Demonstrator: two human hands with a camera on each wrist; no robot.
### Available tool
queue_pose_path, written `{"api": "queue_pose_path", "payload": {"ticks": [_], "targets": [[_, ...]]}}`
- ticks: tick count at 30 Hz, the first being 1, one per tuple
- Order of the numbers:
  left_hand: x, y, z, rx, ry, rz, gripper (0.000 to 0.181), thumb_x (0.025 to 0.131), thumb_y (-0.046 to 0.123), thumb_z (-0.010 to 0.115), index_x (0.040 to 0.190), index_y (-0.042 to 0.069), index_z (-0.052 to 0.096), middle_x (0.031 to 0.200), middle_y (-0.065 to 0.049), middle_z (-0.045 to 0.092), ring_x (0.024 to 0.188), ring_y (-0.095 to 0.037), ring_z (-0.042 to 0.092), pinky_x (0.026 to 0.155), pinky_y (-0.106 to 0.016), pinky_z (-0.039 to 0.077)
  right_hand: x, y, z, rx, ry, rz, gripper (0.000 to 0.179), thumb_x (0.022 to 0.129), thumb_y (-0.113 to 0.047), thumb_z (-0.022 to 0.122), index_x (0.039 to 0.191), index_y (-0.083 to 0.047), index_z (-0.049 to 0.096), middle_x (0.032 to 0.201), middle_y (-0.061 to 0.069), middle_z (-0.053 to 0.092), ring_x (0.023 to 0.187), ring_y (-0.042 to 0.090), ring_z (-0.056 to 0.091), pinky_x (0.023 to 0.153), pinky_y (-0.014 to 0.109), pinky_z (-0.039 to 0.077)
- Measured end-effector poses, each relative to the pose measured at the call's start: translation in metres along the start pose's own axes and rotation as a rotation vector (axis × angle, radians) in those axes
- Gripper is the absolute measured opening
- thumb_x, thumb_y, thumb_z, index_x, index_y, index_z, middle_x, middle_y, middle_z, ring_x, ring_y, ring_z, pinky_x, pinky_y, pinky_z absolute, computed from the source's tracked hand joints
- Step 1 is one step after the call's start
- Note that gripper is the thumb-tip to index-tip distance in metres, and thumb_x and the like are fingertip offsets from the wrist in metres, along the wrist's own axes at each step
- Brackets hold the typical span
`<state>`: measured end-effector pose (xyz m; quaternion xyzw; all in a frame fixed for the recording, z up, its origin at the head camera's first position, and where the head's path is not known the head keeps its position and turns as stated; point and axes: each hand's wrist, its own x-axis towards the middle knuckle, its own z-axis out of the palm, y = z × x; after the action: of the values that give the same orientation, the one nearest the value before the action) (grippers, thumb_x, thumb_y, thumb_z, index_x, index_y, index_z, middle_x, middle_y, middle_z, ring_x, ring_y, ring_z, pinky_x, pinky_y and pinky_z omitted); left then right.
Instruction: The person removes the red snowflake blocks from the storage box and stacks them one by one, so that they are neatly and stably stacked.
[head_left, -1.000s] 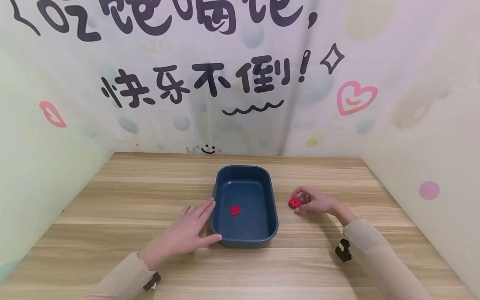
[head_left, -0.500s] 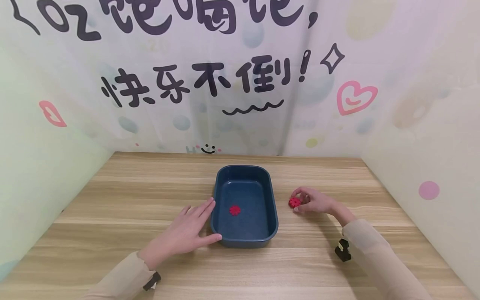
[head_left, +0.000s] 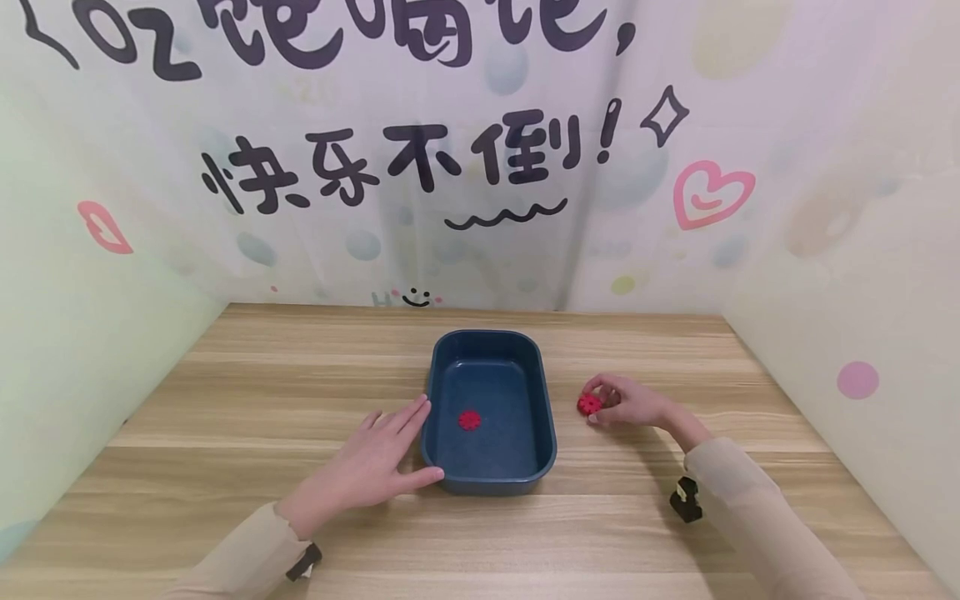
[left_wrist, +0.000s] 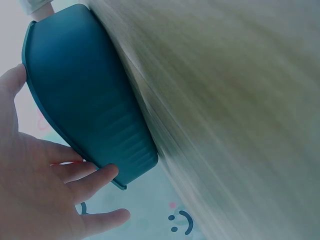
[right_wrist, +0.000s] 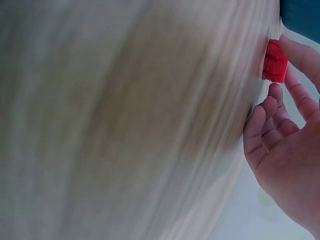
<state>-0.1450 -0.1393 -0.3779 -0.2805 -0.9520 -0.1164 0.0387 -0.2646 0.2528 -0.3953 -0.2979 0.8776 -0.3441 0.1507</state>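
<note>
A dark blue rectangular tray (head_left: 510,454) stands on the wooden table, and one flat red notched disc (head_left: 470,420) lies on its floor. My left hand (head_left: 362,471) rests at the tray's left side, fingers straight and spread. In the left wrist view its thumb and fingertips touch the tray's rim and outer wall. To the right of the tray, my right hand (head_left: 633,405) pinches a small stack of red notched discs (head_left: 589,404) between thumb and index finger. Several layers show in that stack (right_wrist: 274,62) in the right wrist view, close to the table surface, while the other fingers curl inward.
The wooden table (head_left: 300,350) meets a printed back curtain (head_left: 337,250) with large black characters. Pale walls stand at both sides. A small black device (head_left: 686,500) is at the right wrist, another black device (head_left: 303,562) at the left.
</note>
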Motion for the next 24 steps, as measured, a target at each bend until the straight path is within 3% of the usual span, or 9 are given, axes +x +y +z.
{"api": "queue_pose_path", "payload": {"ticks": [6, 11, 17, 24], "targets": [[0.0, 0.0, -0.001, 0.004, -0.003, 0.0, 0.089, 0.079, 0.068, 0.038, 0.137, 0.0, 0.028, 0.142, -0.01, 0.025, 0.124, -0.024, 0.03, 0.095, -0.053, 0.022, 0.0, 0.008, -0.004, 0.024, 0.04, 0.032, 0.033, 0.083, -0.018, 0.06, 0.11, -0.002, 0.048, 0.086, 0.008, 0.051, 0.076, 0.021, 0.048, 0.064, 0.032, 0.041], [0.0, -0.001, -0.001, 0.011, -0.008, -0.004, 0.09, 0.078, 0.068, 0.037, 0.137, 0.001, 0.028, 0.142, -0.01, 0.024, 0.124, -0.023, 0.03, 0.096, -0.053, 0.022, 0.002, -0.002, -0.016, -0.004, 0.107, 0.034, 0.033, 0.085, -0.019, 0.056, 0.11, 0.001, 0.049, 0.084, 0.007, 0.049, 0.073, 0.021, 0.048, 0.061, 0.03, 0.041], [0.0, 0.0, -0.002, 0.001, -0.019, -0.018, 0.09, 0.078, 0.068, 0.038, 0.137, 0.001, 0.027, 0.142, -0.01, 0.024, 0.125, -0.023, 0.029, 0.096, -0.053, 0.021, 0.014, -0.035, -0.032, -0.054, 0.115, -0.006, 0.026, 0.085, -0.017, 0.058, 0.106, -0.002, 0.053, 0.082, 0.007, 0.05, 0.072, 0.025, 0.049, 0.062, 0.032, 0.041], [-0.001, 0.001, -0.004, 0.008, -0.025, -0.013, 0.091, 0.078, 0.07, 0.035, 0.137, 0.001, 0.027, 0.142, -0.01, 0.024, 0.125, -0.024, 0.029, 0.096, -0.053, 0.021, 0.04, -0.086, -0.044, -0.083, 0.015, -0.052, 0.028, 0.085, -0.02, 0.058, 0.108, -0.005, 0.052, 0.087, 0.006, 0.053, 0.08, 0.021, 0.05, 0.067, 0.034, 0.044]]}}
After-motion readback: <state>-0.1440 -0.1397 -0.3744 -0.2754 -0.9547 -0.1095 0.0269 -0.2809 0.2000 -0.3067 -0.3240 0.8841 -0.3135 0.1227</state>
